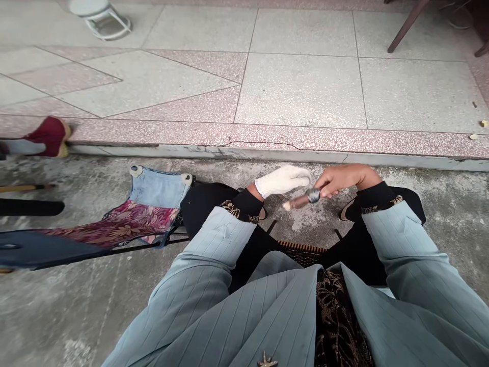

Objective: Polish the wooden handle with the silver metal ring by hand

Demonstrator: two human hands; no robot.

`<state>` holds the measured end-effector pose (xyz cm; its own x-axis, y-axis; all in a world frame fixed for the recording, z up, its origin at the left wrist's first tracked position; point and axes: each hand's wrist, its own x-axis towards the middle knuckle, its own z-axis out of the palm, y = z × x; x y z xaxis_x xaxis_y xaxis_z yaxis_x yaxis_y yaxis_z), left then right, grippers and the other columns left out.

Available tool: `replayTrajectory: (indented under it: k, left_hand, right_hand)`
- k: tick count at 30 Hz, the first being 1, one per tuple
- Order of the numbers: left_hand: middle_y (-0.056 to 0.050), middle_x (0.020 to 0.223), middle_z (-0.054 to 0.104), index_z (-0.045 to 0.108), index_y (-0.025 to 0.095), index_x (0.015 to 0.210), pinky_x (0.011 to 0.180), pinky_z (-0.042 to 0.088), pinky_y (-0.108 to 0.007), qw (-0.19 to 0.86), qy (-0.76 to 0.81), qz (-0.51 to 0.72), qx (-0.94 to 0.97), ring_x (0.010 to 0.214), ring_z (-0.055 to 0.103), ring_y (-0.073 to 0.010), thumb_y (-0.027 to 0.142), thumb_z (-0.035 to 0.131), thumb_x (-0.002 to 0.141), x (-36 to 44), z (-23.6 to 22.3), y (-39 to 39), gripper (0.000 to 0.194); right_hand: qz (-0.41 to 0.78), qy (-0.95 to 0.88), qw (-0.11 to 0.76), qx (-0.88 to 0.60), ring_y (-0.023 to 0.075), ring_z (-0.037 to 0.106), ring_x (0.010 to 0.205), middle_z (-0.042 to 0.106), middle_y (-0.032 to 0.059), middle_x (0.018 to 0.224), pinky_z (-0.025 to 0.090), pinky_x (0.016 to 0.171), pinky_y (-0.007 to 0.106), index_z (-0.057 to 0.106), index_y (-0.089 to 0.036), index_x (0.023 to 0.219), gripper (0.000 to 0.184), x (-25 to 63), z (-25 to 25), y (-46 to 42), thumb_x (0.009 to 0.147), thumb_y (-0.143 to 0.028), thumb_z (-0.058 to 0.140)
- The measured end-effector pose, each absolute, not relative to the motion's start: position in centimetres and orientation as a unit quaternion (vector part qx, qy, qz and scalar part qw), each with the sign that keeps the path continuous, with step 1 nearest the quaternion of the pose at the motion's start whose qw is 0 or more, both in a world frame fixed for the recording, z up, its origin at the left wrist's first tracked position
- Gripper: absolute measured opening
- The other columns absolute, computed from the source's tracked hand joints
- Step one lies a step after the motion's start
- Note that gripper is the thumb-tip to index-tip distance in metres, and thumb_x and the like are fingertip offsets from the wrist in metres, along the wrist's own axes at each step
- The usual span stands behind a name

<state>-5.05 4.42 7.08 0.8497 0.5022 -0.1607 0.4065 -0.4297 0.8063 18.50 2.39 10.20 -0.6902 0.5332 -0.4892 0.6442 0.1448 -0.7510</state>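
My right hand (343, 178), bare, is closed around one end of a short brown tool wrapped with grey wire (301, 201). The tool slants down to the left and has a pale tip; its exact kind is unclear. My left hand (283, 181) wears a white knitted glove. Its fingers reach rightward above the tool, slightly bent, with nothing visible in them. Whether the glove touches the tool, I cannot tell. Both hands are between my knees, over the concrete ground.
A folding chair (158, 191) with denim and red floral cloth stands on my left. Ahead runs a low tiled step (298, 92). Another person's red shoe (49, 136) shows at the left edge. Farther back are a white stool (105, 20) and dark furniture legs (407, 28).
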Motion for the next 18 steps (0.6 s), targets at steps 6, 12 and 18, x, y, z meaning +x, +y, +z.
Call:
replayTrajectory:
  k: [6, 12, 18]
  left_hand:
    - [-0.001, 0.074, 0.06, 0.064, 0.014, 0.092, 0.063, 0.04, -0.024, 0.503, 0.349, 0.096, 0.785, 0.063, 0.05, -0.0106, 0.044, 0.046, 0.092, -4.5, 6.8, 4.5, 0.035]
    - [-0.001, 0.083, 0.064, 0.066, 0.016, 0.089, 0.069, 0.041, -0.024, 0.497, 0.289, 0.069, 0.815, 0.072, 0.055, -0.0126, 0.042, 0.044, 0.091, -3.7, 5.8, 4.0, 0.034]
    - [-0.002, 0.076, 0.062, 0.066, 0.016, 0.081, 0.066, 0.038, -0.025, 0.441, 0.264, 0.014, 0.858, 0.07, 0.054, -0.0139, 0.042, 0.045, 0.09, -3.7, 6.3, 3.5, 0.034]
  right_hand:
    - [-0.587, 0.595, -0.264, 0.482, 0.0074, 0.043, 0.053, 0.059, 0.0007, 0.068, 0.032, 0.05, 0.023, 0.064, -0.014, 0.078, 0.039, 21.1, 10.8, 2.8, 0.081, -0.052, 0.068]
    - [-0.452, 0.599, -0.214, 0.626, 0.0094, 0.042, 0.052, 0.052, 0.0004, 0.059, 0.031, 0.051, 0.026, 0.061, -0.014, 0.072, 0.034, 20.2, 9.6, 3.5, 0.084, -0.046, 0.063]
    - [-0.366, 0.69, 0.062, 0.621, 0.0167, 0.051, 0.061, 0.06, 0.0047, 0.066, 0.034, 0.058, 0.031, 0.071, -0.018, 0.075, 0.036, 19.4, 8.2, 4.1, 0.076, -0.054, 0.07]
